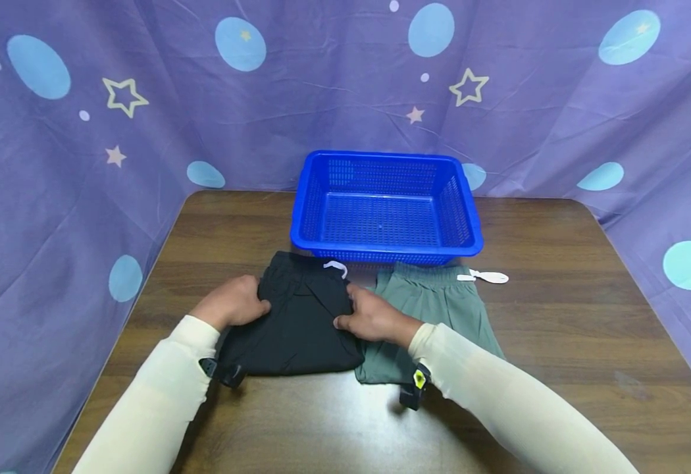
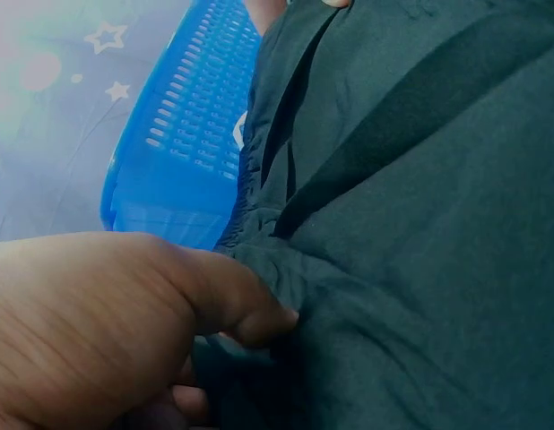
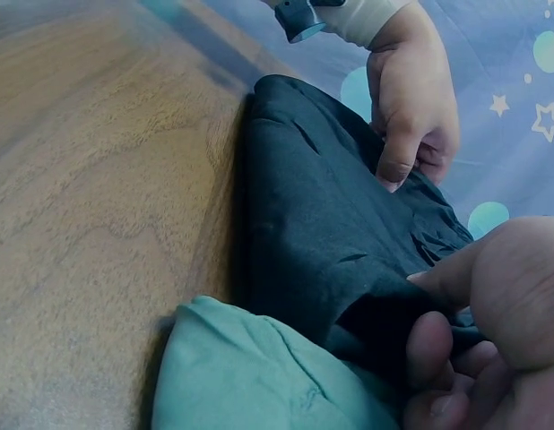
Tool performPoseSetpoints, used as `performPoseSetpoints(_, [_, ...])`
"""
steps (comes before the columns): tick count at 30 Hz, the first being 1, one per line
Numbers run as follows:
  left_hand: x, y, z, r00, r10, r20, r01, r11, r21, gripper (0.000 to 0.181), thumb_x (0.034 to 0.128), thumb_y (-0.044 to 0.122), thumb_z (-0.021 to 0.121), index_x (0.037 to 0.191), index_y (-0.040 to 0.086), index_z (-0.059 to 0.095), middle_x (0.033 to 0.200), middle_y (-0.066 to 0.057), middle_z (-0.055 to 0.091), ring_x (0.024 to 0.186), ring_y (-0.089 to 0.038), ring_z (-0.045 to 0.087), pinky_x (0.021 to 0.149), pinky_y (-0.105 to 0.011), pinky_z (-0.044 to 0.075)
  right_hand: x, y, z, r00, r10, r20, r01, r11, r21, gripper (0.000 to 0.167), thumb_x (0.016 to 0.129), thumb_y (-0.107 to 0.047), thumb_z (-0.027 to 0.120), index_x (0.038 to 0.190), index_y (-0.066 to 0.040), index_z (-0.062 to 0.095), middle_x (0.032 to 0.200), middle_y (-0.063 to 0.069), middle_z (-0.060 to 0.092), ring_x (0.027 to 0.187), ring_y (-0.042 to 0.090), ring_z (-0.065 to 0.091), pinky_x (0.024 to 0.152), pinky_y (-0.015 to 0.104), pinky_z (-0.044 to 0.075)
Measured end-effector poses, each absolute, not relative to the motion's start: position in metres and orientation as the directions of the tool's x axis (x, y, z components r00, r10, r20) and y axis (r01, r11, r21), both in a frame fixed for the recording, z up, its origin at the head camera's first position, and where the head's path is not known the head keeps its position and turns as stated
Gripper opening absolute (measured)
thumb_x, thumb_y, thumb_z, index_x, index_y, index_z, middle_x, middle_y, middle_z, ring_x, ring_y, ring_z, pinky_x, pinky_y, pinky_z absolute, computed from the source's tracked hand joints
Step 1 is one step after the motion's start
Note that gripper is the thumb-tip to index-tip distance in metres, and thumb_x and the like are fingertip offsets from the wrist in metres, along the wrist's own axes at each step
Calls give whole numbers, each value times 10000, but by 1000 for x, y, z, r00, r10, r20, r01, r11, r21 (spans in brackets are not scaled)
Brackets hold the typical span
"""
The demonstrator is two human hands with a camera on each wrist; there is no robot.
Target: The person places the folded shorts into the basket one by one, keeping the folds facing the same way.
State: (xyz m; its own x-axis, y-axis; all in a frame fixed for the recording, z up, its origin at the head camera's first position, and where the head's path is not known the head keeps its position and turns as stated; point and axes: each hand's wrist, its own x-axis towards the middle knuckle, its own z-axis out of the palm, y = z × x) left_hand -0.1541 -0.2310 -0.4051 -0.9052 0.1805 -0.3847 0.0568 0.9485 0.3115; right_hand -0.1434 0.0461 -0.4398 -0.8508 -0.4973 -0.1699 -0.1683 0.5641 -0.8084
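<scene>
Brown wood-grain table (image 1: 559, 316), far corners rounded, running back to a purple cloth backdrop (image 1: 333, 122). Cloth creased and hanging in soft folds, printed with light-blue ovals, outlined yellow stars, solid pale stars and small white dots. Bright sheen on the tabletop toward the near side; a faint pale scuff (image 1: 630, 382) at right.

Blue plastic basket (image 1: 389, 252) at the far edge, walls perforated, meshed floor showing. Black shorts (image 1: 304, 336) lie flat in front of it, left of centre, waistband toward the basket, white drawstring (image 1: 336, 266) at the top. Green shorts (image 1: 440, 299) just to the right, edges meeting.

Left hand (image 1: 235, 303) pinches the black shorts' left edge, thumb on top. Right hand (image 1: 378, 316) grips the right edge likewise, its forearm crossing above the green shorts. Both sleeves (image 1: 156, 395) cream.
</scene>
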Motion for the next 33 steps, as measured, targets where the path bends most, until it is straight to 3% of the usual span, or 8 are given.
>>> performPoseSetpoints(5, [-154, -231, -404, -893, 198, -405, 63, 944, 323, 443, 943, 178, 661, 1229, -154, 591, 1177, -314, 643, 1082, -418, 632, 909, -555, 500, -142, 48, -439, -844, -511, -165, -155, 526, -836, 446, 862, -91, 764, 1254, 2, 573, 1000, 61, 714, 958, 172, 637, 922, 369, 502])
performPoseSetpoints(11, [-151, -233, -397, -881, 245, -406, 83, 923, 377, 398, 982, 151, 643, 1259, -129, 586, 1192, -282, 649, 1137, -433, 614, 943, -566, 485, -140, 53, -434, -851, -493, -183, -131, 536, -834, 636, 867, -127, 759, 1408, 57, 481, 834, 59, 695, 808, 154, 658, 815, 362, 532])
performPoseSetpoints(20, [-143, -231, -386, -881, 284, -379, 100, 894, 437, 329, 992, 161, 643, 1211, -83, 622, 1097, -187, 678, 1056, -332, 634, 909, -528, 498, -134, 65, -425, -828, -534, -171, -83, 417, -905, 505, 877, -68, 730, 1334, 28, 538, 918, 77, 735, 808, 154, 691, 795, 348, 553])
performPoseSetpoints(25, [-140, -228, -383, -886, 309, -346, 125, 877, 463, 235, 977, 159, 657, 1102, -39, 654, 968, -107, 676, 942, -263, 631, 854, -491, 507, -129, 73, -418, -848, -507, -156, -116, 463, -879, 545, 871, -116, 749, 1360, 10, 543, 949, 55, 704, 835, 149, 652, 790, 355, 538])
performPoseSetpoints(29, [-137, -226, -378, -888, 328, -323, 146, 866, 477, 200, 966, 145, 661, 1064, -29, 653, 929, -93, 671, 910, -253, 633, 833, -481, 510, -126, 78, -413, -832, -525, -178, -70, 417, -906, 530, 884, -92, 735, 1367, -9, 533, 929, 71, 730, 802, 153, 683, 707, 348, 562])
performPoseSetpoints(33, [-133, -222, -373, -887, 337, -315, 154, 860, 486, 249, 966, 129, 655, 1137, -51, 648, 987, -115, 693, 961, -271, 647, 868, -492, 512, -123, 81, -408, -822, -544, -169, -67, 386, -920, 481, 887, -74, 725, 1333, -31, 549, 850, 54, 731, 707, 140, 678, 627, 333, 556])
